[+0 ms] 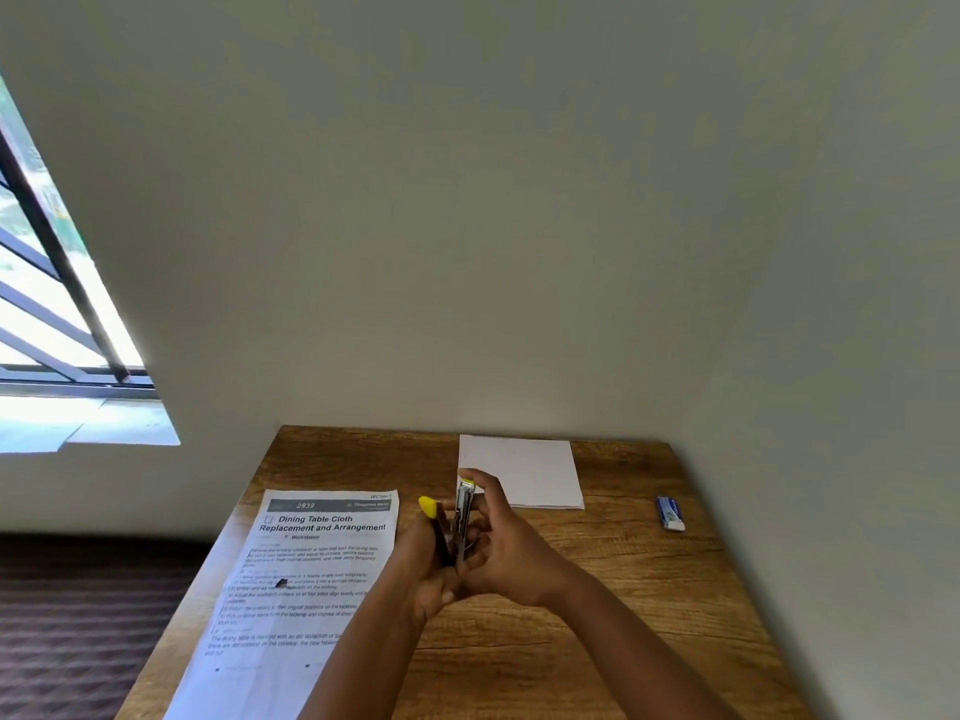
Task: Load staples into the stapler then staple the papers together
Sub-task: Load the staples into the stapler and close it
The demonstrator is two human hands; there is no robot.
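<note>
A yellow-tipped stapler (457, 517) is held upright above the wooden table (649, 605), swung open with its metal magazine standing apart from its dark top arm. My left hand (423, 569) grips the stapler's lower part from the left. My right hand (506, 543) holds the metal magazine, thumb near its top. A printed sheet (306, 563) headed "Dining Table Cloth Replacement and Arrangement" lies on the table's left side. A blank white sheet (530, 470) lies at the back. A small blue staple box (670, 513) sits to the right. No staples can be made out inside the stapler.
The table stands in a corner against a pale wall. A barred window (57, 314) is at the far left, and dark carpet (78, 626) lies below it. Bare wood shows at the table's front right.
</note>
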